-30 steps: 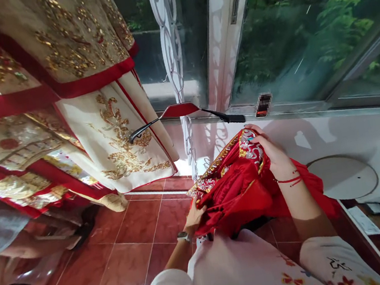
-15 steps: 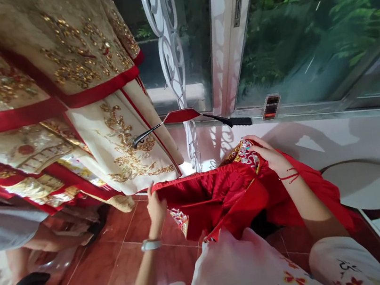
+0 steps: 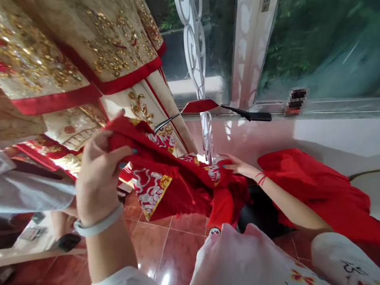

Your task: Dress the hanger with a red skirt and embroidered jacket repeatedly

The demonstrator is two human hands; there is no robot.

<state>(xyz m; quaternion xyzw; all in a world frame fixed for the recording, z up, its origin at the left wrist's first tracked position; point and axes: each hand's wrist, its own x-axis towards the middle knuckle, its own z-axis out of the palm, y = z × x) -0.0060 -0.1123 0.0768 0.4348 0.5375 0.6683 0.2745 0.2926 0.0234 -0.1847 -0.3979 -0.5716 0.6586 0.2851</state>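
One raised left hand (image 3: 96, 168) pinches gathered red cloth (image 3: 191, 187); the right hand (image 3: 241, 168), lower, grips its curling silver embroidery (image 3: 214, 174).

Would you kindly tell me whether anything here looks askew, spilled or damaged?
Nothing looks spilled or damaged. The red garment is bunched and slants up to the left hand, above the right hand, which fits its being handled. Oddly, a dark patch by the window is pixelated, hiding what is there.

Prob. costume rm w/ sequinned robes (image 3: 118, 43), hanger (image 3: 201, 106), tiled flr (image 3: 177, 249)
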